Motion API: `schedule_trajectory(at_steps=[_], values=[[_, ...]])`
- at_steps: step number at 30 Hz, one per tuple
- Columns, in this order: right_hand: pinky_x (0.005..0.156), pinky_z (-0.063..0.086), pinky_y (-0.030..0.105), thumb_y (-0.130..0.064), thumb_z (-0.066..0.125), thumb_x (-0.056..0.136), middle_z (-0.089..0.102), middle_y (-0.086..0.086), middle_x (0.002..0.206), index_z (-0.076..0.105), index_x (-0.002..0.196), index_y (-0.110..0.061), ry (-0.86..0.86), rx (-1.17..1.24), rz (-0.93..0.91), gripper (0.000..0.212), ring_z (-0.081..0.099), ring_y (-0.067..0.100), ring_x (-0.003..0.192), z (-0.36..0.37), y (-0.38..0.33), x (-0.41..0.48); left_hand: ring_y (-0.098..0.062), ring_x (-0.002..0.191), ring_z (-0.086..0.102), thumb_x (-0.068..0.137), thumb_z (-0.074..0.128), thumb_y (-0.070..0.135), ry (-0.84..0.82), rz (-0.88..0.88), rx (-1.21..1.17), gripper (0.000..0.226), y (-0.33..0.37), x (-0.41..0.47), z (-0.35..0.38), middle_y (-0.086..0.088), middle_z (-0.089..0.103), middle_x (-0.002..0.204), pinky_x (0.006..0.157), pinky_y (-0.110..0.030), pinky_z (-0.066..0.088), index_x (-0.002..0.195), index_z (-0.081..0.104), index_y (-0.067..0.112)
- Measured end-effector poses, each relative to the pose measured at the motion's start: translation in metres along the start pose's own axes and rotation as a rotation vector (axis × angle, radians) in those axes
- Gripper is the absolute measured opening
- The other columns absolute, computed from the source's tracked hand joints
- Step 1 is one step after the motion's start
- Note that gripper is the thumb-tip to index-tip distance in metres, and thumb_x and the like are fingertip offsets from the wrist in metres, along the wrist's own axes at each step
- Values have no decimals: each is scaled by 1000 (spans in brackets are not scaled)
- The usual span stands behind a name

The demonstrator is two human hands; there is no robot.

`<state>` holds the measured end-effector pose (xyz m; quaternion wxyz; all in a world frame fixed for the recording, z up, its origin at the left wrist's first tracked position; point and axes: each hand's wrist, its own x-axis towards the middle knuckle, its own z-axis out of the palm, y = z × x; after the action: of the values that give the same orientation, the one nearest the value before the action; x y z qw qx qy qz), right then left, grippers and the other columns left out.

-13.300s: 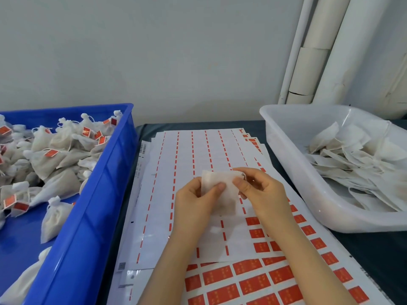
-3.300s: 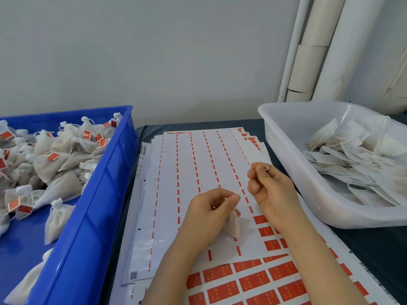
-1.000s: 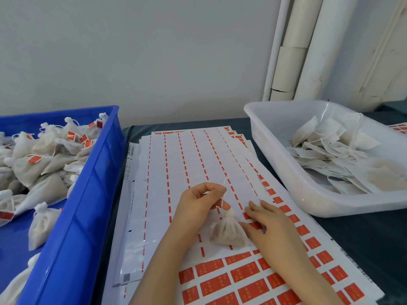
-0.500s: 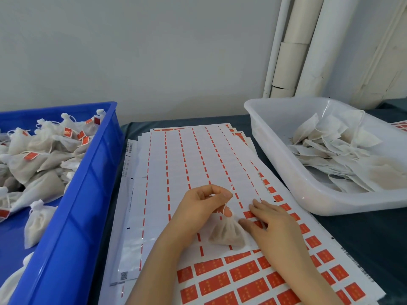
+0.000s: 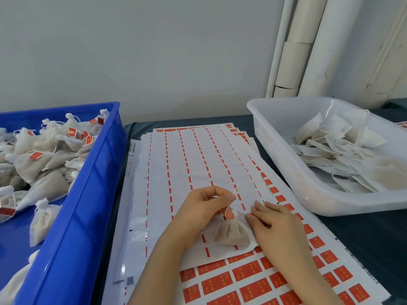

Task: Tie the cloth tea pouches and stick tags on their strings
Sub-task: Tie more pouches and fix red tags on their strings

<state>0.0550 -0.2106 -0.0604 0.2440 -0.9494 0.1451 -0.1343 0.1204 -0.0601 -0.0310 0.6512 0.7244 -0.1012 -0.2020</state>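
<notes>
- Blue plastic crate (image 5: 92, 177), left, cut off at frame edge; heaped w/ tied, tagged pouches (image 5: 44, 150).
- Translucent white tub (image 5: 308, 194), right, partly out of frame; holds flat pouches (image 5: 330, 146).
- Glossy sticker sheets (image 5: 187, 161), centre.
- Right hand (image 5: 277, 225): fingers straight, close together, tips on sheet just right of pouch; underside hidden.
- Left hand (image 5: 202, 210): thumb + forefinger pinching string (image 5: 234, 191).
- Gauzy teardrop pouch (image 5: 233, 235) btwn hands; neck far, base near.

Small packing workshop: pouch-filled bins (image 5: 72, 219), sticker sheets (image 5: 189, 164).
</notes>
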Motion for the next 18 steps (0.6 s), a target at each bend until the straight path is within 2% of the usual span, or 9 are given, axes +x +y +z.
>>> schedule_trajectory(at_steps=[5, 15, 18], values=[[105, 31, 26, -42, 52, 90, 56, -12, 130, 59, 123, -30, 24, 19, 33, 36, 44, 5, 123, 0, 0, 2, -14, 71, 67, 89, 64, 25, -5, -10, 3, 18, -1, 2, -1, 0, 69, 64, 81, -31, 54, 74, 73, 28], [102, 32, 21, -37, 53, 91, 56, -11, 129, 61, 120, -29, 44, 43, 60, 32, 47, 5, 121, -3, -1, 3, -16, 72, 68, 89, 64, 24, 27, -1, -26, 24, -4, 5, -3, 0, 71, 70, 78, -29, 55, 68, 74, 29], [101, 36, 24, -37, 54, 90, 56, -10, 130, 64, 116, -28, 34, 24, 66, 30, 52, 6, 114, -3, -2, 4, -22, 76, 69, 90, 63, 24, 26, 9, -64, 20, -5, 5, -4, -2, 69, 66, 83, -32, 55, 73, 74, 26]])
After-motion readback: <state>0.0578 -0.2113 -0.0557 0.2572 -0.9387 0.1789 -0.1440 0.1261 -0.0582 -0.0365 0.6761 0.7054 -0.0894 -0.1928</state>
